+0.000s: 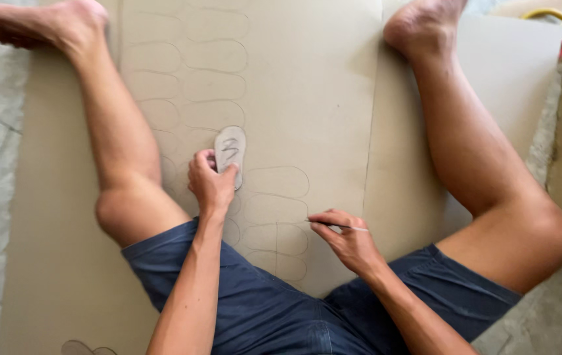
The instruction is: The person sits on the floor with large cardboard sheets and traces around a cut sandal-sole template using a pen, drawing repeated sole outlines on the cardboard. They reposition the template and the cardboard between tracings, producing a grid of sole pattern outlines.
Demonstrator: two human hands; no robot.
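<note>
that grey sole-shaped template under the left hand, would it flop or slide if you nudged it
The template looks thin and flat yet keeps its outline, so probably stiffish and light. It lies loose on smooth cardboard sheet, so it likely slides easily; the left hand pinning it suggests as much. Being flat, it shouldn't roll.

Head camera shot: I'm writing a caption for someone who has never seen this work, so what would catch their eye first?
Probably the big sheet of brown cardboard on the floor, covered left of centre with rows of traced sole-shaped outlines. At its middle the left hand presses a grey sole-shaped template flat, while the right hand holds a thin pen nearby. Bare legs sprawl to both sides.
</note>
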